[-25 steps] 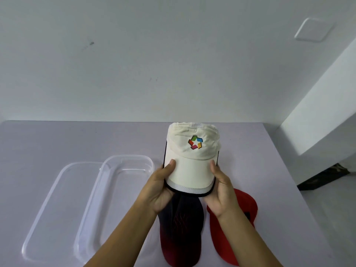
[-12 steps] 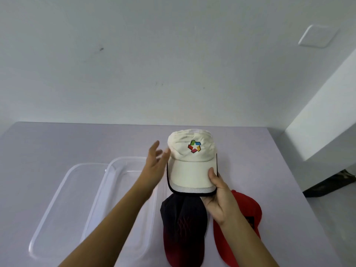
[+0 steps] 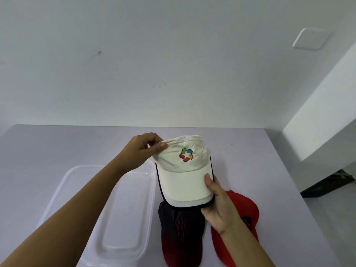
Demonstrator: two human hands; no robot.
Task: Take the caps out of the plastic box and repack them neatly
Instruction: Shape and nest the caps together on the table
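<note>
Head view: cap (image 3: 183, 170), crown seemingly between left fingers (image 3: 157, 146), brim in right hand (image 3: 217, 205)

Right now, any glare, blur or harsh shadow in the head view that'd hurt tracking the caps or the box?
Head view: soft, even light, faint shadows; white cap and its logo sharp; clear plastic box low-contrast on the pale table, shown mostly by rim highlights; wide-angle stretch on the left forearm near the bottom edge.
</note>
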